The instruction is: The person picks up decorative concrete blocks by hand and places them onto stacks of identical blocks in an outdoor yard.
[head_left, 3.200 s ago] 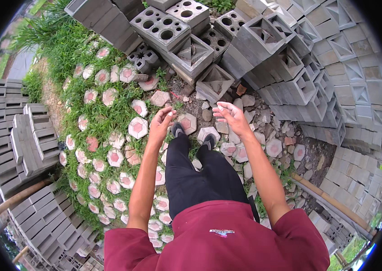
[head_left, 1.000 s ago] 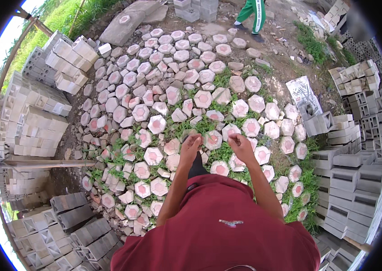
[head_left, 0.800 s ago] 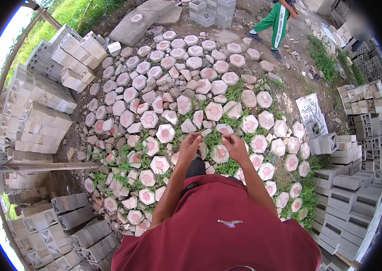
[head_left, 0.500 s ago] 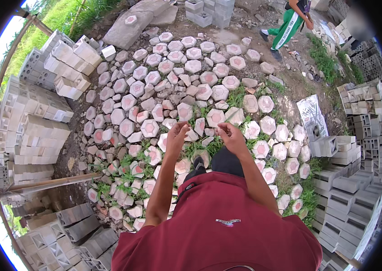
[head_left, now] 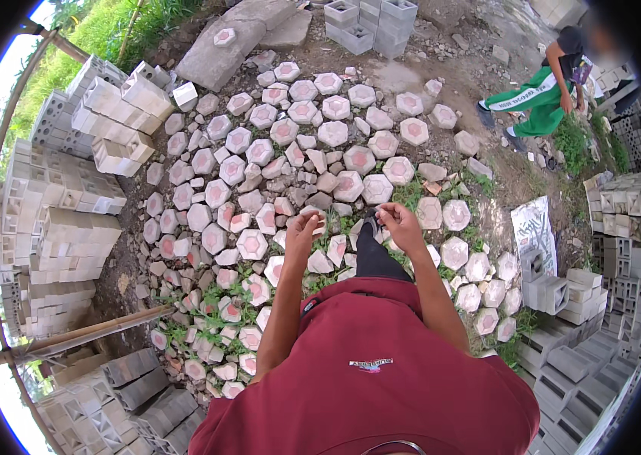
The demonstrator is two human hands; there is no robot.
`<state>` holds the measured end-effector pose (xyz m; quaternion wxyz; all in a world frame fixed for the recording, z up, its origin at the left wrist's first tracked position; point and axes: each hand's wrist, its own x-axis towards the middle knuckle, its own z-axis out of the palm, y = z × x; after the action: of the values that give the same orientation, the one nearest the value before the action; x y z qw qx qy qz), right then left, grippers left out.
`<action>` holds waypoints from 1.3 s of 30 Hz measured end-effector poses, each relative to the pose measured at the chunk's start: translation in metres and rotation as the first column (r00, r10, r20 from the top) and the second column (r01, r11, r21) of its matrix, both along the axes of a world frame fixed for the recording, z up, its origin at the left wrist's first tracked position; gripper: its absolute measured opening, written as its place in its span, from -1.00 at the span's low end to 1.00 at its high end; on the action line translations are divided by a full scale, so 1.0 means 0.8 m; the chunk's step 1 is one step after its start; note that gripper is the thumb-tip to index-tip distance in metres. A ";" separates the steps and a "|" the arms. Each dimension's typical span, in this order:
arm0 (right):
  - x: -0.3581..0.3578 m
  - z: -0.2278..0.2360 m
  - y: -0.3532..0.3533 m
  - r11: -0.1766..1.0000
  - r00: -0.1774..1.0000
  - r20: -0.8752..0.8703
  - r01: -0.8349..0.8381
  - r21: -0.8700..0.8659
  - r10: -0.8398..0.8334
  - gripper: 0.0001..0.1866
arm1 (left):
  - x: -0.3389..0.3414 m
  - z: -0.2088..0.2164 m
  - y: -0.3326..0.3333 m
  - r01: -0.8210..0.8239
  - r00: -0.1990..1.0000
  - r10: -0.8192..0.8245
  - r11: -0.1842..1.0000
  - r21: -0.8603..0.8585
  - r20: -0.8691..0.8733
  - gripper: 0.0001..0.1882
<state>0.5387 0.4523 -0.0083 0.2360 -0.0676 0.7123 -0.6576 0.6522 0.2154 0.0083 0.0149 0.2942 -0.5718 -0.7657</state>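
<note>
Pavers (head_left: 413, 131): hexagonal, pale, many with pinkish centers, spread over the ground below, ahead of and around both hands, mixed with broken stones (head_left: 328, 182).
Left hand (head_left: 304, 232): raised over the pavers, loosely bent at the fingers, with thumb near the fingertips, gripping nothing visible.
Right hand (head_left: 401, 227): level with the left and apart from it, likewise half-curled at the fingers, gripping nothing visible; seen just beside a dark shoe (head_left: 369, 226).
Clothing: maroon shirt (head_left: 366, 334), black trousers (head_left: 381, 262).
Person in green trousers (head_left: 536, 106): at upper right, well apart from both hands, with feet set apart.
Slab (head_left: 214, 62): gray, lying beyond the pavers at upper left, bearing one hexagonal paver.
Block stacks (head_left: 66, 243): pale, lining the left side.
Bamboo pole (head_left: 100, 331): reaching from the left toward the pavers.
Printed sheet (head_left: 534, 220): at right, beside hollow blocks (head_left: 546, 294).
</note>
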 end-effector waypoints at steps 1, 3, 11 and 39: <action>-0.037 0.001 -0.004 0.999 0.999 -0.038 -0.016 0.038 0.018 -0.71 | -0.032 0.002 -0.004 -0.010 1.000 0.010 1.000 0.007 0.008 -0.63; -0.101 0.036 -0.023 0.999 0.998 -0.065 -0.029 -0.015 0.028 -0.70 | -0.100 0.021 -0.010 0.003 1.000 -0.003 1.000 -0.002 0.027 -0.64; -0.287 0.042 -0.043 0.992 0.977 -0.196 -0.061 0.112 0.082 -0.69 | -0.299 0.060 -0.018 0.037 0.997 -0.046 0.991 -0.126 -0.070 -0.63; -0.713 0.012 -0.415 0.948 0.965 -0.087 -0.222 0.228 0.247 -0.69 | -0.701 0.040 -0.395 -0.028 0.999 0.024 0.994 -0.103 -0.033 -0.64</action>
<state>-0.0316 0.1206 0.0009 0.2773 -0.1634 0.7787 -0.5386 0.0914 -0.1006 0.0403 0.0492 0.2881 -0.6063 -0.7395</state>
